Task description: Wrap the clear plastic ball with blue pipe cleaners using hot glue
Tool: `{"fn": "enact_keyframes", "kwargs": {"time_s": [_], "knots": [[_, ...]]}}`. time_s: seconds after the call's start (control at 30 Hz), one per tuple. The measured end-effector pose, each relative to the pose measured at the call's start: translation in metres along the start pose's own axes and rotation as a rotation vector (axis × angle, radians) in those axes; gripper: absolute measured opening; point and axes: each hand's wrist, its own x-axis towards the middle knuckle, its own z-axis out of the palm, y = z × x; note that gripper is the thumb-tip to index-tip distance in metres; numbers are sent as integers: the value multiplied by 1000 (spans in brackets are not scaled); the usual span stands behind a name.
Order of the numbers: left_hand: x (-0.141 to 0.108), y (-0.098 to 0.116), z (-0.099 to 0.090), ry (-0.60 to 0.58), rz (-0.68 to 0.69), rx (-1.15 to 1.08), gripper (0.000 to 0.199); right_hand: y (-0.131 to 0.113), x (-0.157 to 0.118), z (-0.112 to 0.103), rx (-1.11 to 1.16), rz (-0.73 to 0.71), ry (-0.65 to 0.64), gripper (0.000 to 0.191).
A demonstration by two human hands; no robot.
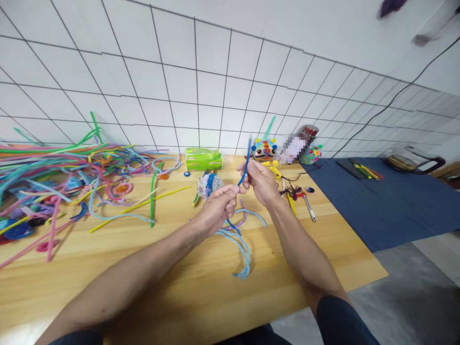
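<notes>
A dark blue pipe cleaner [247, 165] runs between my two hands above the wooden table. My left hand [224, 202] pinches it low, and its tail hangs below my fist. Close by, my right hand [260, 181] has its fingers closed round the upper part, with the tip sticking up. Behind my left hand sits a ball [206, 184] wrapped in blue and pale fuzzy strands, partly hidden by that hand. Several light blue pipe cleaners [246, 254] lie curved on the table below my hands, with a purple one [244, 216] beside them.
Tangled coloured pipe cleaners [64, 167] cover the table's left side. A green tissue pack [203, 159] stands by the tiled wall. At the back right are a decorated face figure [265, 151], a yellow glue gun [273, 169] and a white pen [309, 209]. A glass pot [413, 159] rests on blue cloth.
</notes>
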Motion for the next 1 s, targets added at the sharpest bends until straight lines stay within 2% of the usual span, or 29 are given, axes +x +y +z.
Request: {"fn": "enact_keyframes", "kwargs": {"time_s": [0.1,0.2,0.27,0.37,0.47,0.57,0.73,0.8,0.87,0.93,1.0], "knots": [[3,0,-2,32,41,-7,56,-1,-3,3,-94,8,-116,68],[3,-1,-4,45,33,71,57,-3,-6,7,-190,-12,-112,68],[2,-1,-4,48,51,206,57,-4,-7,8,-232,-8,-109,69],[-3,-2,-4,88,213,450,53,-6,-10,11,-257,-11,-91,68],[-6,-3,-4,141,318,534,51,-6,-12,15,-277,-39,-30,67],[-5,-7,-4,154,282,466,54,-3,-11,16,-285,-37,39,67],[0,-12,-5,44,144,243,64,-3,-6,6,-174,-53,161,64],[1,-11,-4,30,107,174,64,-6,-6,3,-84,-35,101,63],[1,-8,-3,33,91,114,62,-8,-6,4,-47,-2,-25,63],[0,-5,-3,38,96,89,60,-9,-7,6,-87,11,-115,63],[0,-4,-3,40,105,130,63,-7,-7,9,-146,6,-123,64]]}}
